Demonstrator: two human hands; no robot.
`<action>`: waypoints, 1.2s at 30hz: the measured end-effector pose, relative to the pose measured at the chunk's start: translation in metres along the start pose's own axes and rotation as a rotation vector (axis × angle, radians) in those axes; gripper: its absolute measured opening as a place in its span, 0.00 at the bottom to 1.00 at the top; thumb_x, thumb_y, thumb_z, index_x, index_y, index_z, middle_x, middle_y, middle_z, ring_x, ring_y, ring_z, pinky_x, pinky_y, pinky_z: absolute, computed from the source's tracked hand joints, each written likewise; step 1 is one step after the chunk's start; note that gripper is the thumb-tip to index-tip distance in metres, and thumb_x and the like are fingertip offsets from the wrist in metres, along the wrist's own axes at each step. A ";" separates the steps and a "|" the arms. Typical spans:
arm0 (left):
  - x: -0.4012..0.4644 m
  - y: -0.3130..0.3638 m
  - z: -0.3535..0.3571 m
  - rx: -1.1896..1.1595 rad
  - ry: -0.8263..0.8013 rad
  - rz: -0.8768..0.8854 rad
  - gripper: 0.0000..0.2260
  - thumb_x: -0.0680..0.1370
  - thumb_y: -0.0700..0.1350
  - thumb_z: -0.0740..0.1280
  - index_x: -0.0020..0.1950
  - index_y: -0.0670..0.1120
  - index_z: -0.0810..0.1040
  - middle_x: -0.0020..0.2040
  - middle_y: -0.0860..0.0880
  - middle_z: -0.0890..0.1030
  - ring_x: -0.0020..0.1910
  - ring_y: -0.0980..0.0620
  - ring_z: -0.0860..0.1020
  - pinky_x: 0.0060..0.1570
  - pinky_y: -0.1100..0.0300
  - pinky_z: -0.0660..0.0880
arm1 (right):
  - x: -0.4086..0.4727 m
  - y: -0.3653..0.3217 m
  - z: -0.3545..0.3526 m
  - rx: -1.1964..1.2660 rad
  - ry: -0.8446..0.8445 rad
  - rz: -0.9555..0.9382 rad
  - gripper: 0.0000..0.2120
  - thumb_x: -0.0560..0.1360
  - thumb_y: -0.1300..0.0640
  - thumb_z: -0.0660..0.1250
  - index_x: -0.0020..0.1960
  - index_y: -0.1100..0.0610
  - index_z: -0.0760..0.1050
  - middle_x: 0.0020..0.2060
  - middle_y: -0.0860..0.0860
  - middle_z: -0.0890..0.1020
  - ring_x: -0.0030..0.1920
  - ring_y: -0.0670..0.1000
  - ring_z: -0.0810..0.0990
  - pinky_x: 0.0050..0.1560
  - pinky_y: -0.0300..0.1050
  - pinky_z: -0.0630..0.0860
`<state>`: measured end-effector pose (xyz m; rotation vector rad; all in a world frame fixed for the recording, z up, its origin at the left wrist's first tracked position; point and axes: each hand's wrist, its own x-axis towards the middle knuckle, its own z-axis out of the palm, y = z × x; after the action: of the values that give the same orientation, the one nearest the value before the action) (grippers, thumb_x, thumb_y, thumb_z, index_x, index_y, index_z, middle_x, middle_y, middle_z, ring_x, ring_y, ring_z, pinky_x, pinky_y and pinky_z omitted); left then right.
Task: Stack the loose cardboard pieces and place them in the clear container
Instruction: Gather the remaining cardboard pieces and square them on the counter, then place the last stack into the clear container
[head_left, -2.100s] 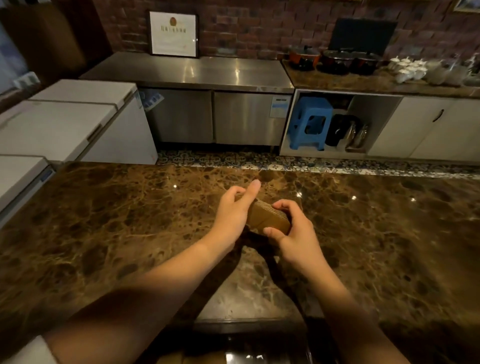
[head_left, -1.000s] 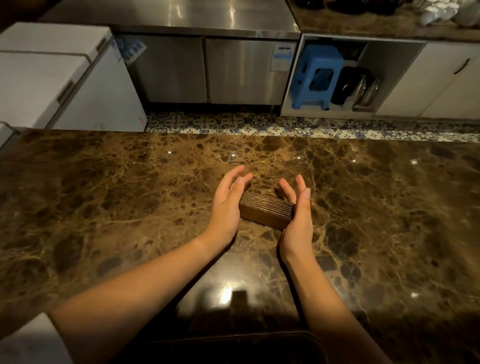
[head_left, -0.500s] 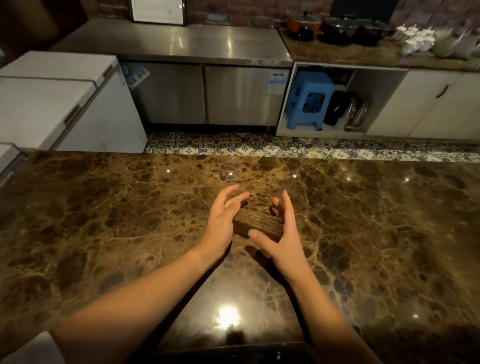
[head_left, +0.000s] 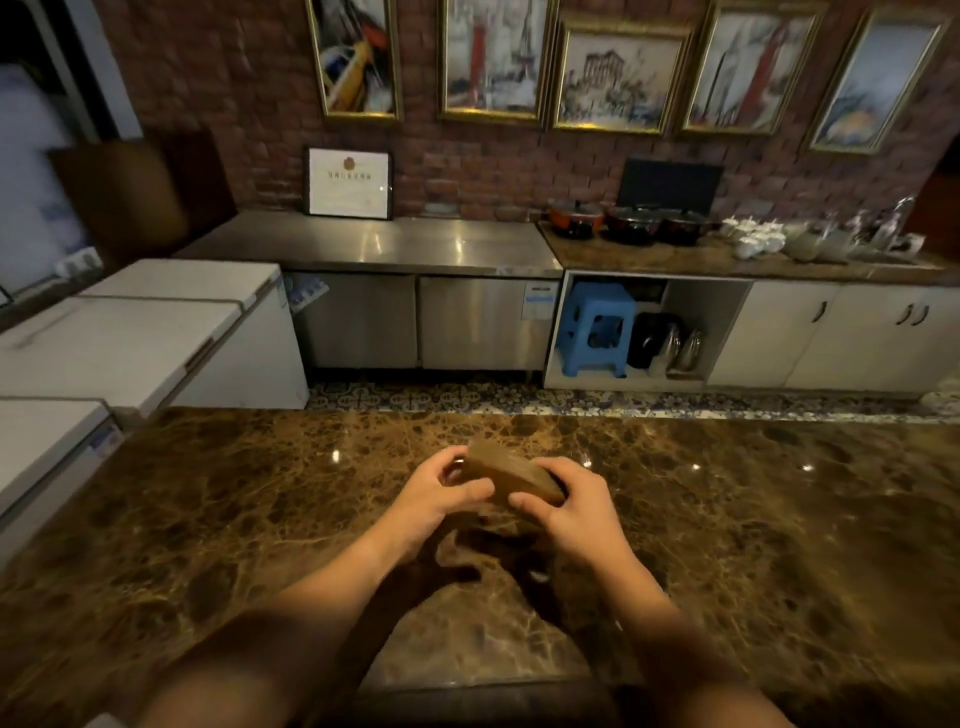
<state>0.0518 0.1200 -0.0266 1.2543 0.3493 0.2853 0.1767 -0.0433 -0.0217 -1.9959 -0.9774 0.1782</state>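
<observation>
Since half a second ago, the stack of cardboard pieces (head_left: 511, 475) has been lifted off the marble counter (head_left: 727, 519) and is now held tilted above it. It is gripped from both sides: the fingers of the left hand (head_left: 436, 493) are curled around its left end, and the fingers of the right hand (head_left: 569, 499) are curled around its right end. The view has also been raised, so the framed pictures (head_left: 493, 60) on the brick wall are now seen.
</observation>
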 end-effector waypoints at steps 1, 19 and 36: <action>-0.011 0.010 0.005 -0.005 -0.024 0.050 0.25 0.65 0.46 0.82 0.60 0.52 0.81 0.59 0.43 0.85 0.59 0.44 0.82 0.53 0.56 0.80 | -0.006 -0.013 -0.006 0.063 0.023 -0.026 0.17 0.70 0.52 0.78 0.58 0.47 0.81 0.51 0.40 0.82 0.52 0.38 0.79 0.55 0.37 0.74; -0.158 0.084 0.071 0.121 0.063 0.555 0.17 0.62 0.46 0.77 0.48 0.60 0.84 0.47 0.53 0.87 0.48 0.51 0.84 0.46 0.59 0.80 | -0.130 -0.123 0.002 0.955 0.153 -0.068 0.23 0.65 0.55 0.77 0.59 0.43 0.81 0.55 0.53 0.86 0.58 0.56 0.84 0.51 0.47 0.81; -0.218 0.052 0.057 0.186 0.100 0.462 0.17 0.67 0.44 0.78 0.54 0.51 0.81 0.48 0.51 0.87 0.45 0.52 0.85 0.42 0.62 0.80 | -0.194 -0.146 -0.001 0.710 -0.003 -0.070 0.24 0.75 0.68 0.71 0.69 0.62 0.69 0.58 0.56 0.83 0.59 0.57 0.83 0.55 0.51 0.82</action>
<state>-0.1249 -0.0011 0.0603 1.5016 0.1689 0.7244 -0.0379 -0.1343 0.0458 -1.3091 -0.8312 0.4244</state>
